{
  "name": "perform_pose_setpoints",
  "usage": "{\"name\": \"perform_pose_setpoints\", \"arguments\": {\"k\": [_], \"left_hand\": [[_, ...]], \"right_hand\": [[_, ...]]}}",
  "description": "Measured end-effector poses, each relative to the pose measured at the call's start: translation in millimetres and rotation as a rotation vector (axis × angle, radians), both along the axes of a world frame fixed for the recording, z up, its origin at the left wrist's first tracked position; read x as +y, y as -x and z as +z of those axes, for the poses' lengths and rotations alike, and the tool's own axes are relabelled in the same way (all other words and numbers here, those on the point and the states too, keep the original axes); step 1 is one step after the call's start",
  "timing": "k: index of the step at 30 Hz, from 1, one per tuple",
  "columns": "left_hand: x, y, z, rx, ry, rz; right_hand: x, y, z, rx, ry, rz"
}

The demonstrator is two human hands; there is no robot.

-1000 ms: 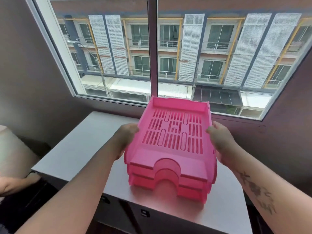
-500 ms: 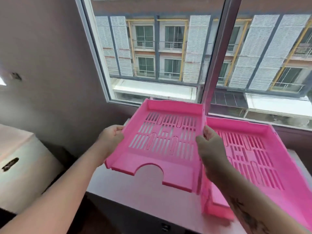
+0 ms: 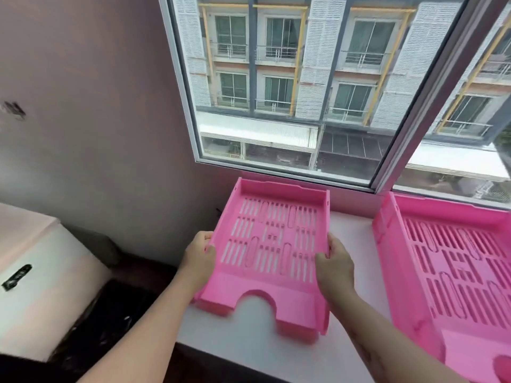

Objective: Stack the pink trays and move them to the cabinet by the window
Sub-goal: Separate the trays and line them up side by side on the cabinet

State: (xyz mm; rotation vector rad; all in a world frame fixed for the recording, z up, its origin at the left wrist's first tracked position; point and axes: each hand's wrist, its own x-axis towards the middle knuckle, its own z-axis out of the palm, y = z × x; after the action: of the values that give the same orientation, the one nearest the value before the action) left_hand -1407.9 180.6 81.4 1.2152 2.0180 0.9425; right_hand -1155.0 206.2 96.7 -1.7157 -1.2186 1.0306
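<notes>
I read the slotted pink tray (image 3: 272, 244) as light, rigid, slick plastic, so both hands, left hand (image 3: 199, 257) and right hand (image 3: 334, 265), pinch its side walls mid-length above the white worktop (image 3: 249, 346).

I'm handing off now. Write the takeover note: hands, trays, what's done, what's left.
Left hand grips the left rim and right hand the right rim of the single pink tray, low over the cabinet top by the window.
Tray stack sits to the right on the same top, apart from it.
Done: trays are at the cabinet.
Left: set the held tray down and release.
</notes>
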Motion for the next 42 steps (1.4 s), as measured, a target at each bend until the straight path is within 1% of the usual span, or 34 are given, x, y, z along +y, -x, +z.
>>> {"name": "perform_pose_setpoints", "arguments": {"k": [3,6,9,13,14,16,18,19,20,22,24,27,31,34,37,39,42], "left_hand": [[7.0,4.8,-5.2,0.027,-0.011,0.003],[12.8,10.3,-7.9,0.081,0.025,-0.025],[13.4,11.4,-12.6,0.124,0.044,-0.050],[15.5,10.2,-9.3,0.106,0.034,-0.032],[16.4,8.3,-5.1,0.127,-0.006,-0.004],[21.1,-1.7,6.2,0.225,-0.182,0.043],[29.3,-25.4,22.8,0.319,-0.363,0.015],[34.6,-41.9,30.9,0.347,-0.423,-0.023],[39.5,-61.4,38.9,0.350,-0.467,-0.063],[45.7,-106.4,53.7,0.278,-0.516,-0.151],[46.7,-154.8,61.3,0.165,-0.475,-0.261],[39.0,-224.2,64.0,-0.026,-0.273,-0.397],[19.1,-295.9,60.6,-0.175,0.023,-0.453],[6.0,-332.3,51.1,-0.257,0.185,-0.450],[2.9,-351.4,44.1,-0.266,0.201,-0.355],[3.6,-358.3,43.2,-0.286,0.177,-0.310],[2.6,-370.1,45.5,-0.285,0.169,-0.297]], "right_hand": [[6.4,4.7,-11.1,-0.077,0.017,-0.023],[10.7,8.7,-23.9,-0.139,0.010,0.015],[14.9,7.2,-23.6,-0.192,0.044,0.053],[15.1,1.6,-15.6,-0.242,0.076,0.141],[13.8,-1.1,-11.7,-0.242,0.082,0.165],[11.7,-10.2,0.1,-0.246,0.064,0.196],[11.5,-24.3,17.0,-0.283,0.015,0.204],[12.4,-33.9,26.2,-0.302,-0.018,0.200],[13.7,-45.5,35.5,-0.316,-0.054,0.190],[14.9,-75.1,54.4,-0.351,-0.126,0.153],[13.8,-114.4,67.4,-0.429,-0.176,0.106],[5.8,-184.1,74.3,-0.566,-0.176,0.031],[-10.0,-274.6,68.2,-0.628,-0.059,-0.176],[-20.8,-325.1,58.0,-0.719,0.087,-0.213],[-25.2,-351.3,48.0,-0.678,0.201,-0.145],[-22.7,-361.2,45.0,-0.651,0.225,-0.122],[-21.6,-374.0,42.5,-0.642,0.263,-0.127]]}}
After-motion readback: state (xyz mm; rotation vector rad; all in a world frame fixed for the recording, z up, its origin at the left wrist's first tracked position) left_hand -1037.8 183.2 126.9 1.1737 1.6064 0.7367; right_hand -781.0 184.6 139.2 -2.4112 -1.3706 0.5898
